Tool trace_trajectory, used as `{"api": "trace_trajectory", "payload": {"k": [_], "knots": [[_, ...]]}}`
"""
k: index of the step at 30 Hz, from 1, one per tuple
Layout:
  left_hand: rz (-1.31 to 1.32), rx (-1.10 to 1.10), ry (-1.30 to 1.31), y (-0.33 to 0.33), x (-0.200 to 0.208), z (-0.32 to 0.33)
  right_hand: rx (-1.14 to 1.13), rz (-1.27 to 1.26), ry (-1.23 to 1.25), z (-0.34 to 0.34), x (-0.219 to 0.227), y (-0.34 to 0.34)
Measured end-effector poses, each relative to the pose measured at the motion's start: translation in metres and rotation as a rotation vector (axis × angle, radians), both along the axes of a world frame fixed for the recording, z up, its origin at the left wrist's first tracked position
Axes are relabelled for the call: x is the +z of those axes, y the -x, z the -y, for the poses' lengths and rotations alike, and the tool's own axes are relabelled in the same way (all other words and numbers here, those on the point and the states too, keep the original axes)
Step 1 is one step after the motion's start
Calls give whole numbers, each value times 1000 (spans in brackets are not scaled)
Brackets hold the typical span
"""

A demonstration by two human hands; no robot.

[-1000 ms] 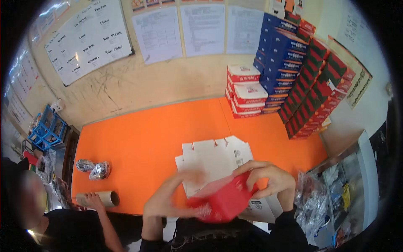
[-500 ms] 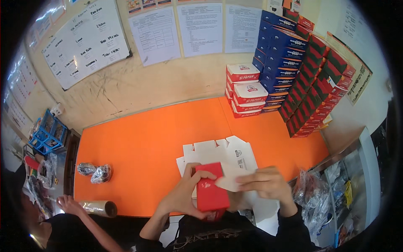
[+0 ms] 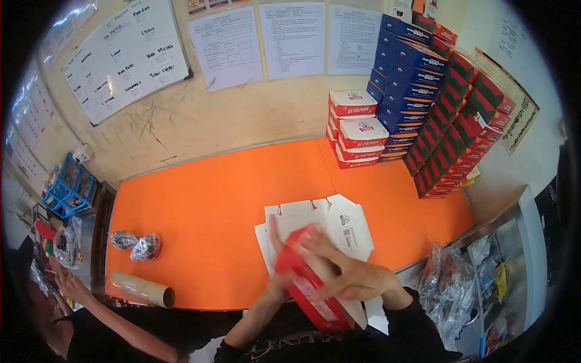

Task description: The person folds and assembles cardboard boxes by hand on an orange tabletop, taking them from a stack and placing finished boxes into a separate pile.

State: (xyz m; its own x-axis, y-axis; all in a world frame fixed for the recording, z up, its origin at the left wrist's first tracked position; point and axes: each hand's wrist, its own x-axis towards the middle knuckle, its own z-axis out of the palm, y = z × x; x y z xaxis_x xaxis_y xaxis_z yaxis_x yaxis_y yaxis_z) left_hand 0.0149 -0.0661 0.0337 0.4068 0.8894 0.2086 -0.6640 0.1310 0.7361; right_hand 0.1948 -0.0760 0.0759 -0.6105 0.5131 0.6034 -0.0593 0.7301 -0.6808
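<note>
You have a red box [image 3: 311,296] between your hands, tilted in front of your body at the near edge of the orange counter [image 3: 212,199], its upper end in front of some flat white card sheets [image 3: 357,227]. Your left hand [image 3: 278,283] holds the box at its left side; much of that hand is hidden behind it, and one blurred finger points up past the top. Your right hand [image 3: 357,275] lies across the box from the right, fingers spread apart and blurred — you cannot tell from this view whether they press on it or grip it. The box's right side shows pale against its red face.

The card sheets lie overlapping on the counter, with notches along their far edge. Well to your left, two plastic-wrapped bundles [image 3: 145,247] sit touching each other, and nearer you a roll [image 3: 142,289] lies on its side close to the counter's edge. Just beyond it, at the far left, is a co-worker's hand [image 3: 72,287], away from your box.

At the back right of the counter stand red-and-white boxes [image 3: 363,133], next to a tall stack of blue boxes [image 3: 417,78], then leaning columns of dark-and-red boxes [image 3: 460,136]. Clear plastic bags [image 3: 448,296] hang beside your right sleeve.
</note>
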Motion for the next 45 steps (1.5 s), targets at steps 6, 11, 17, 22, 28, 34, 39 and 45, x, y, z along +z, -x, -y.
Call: {"api": "trace_trajectory", "payload": {"k": [6, 11, 17, 22, 28, 34, 39, 45], "knots": [[307, 107, 295, 51, -102, -51, -285, 572, 544, 12, -9, -4], [243, -95, 745, -17, -26, 2, -720, 199, 270, 1, -40, -6], [257, -223, 771, -16, -22, -1, -586, 440, 583, -10, -40, -8], [351, -213, 646, -8, -64, 10, -523, 354, 21, -7, -56, -11], [-469, -200, 468, -5, -84, 22, -882, 203, 428, 5, -96, 3], [-934, 113, -242, -13, -68, 10, -785, 133, 569, 19, -105, 2], [-1141, 36, -402, -21, -48, 20, -793, 99, 634, 25, -108, 2], [-1038, -119, -407, 10, -48, 38, -471, 297, 763, 74, -106, 2]]}}
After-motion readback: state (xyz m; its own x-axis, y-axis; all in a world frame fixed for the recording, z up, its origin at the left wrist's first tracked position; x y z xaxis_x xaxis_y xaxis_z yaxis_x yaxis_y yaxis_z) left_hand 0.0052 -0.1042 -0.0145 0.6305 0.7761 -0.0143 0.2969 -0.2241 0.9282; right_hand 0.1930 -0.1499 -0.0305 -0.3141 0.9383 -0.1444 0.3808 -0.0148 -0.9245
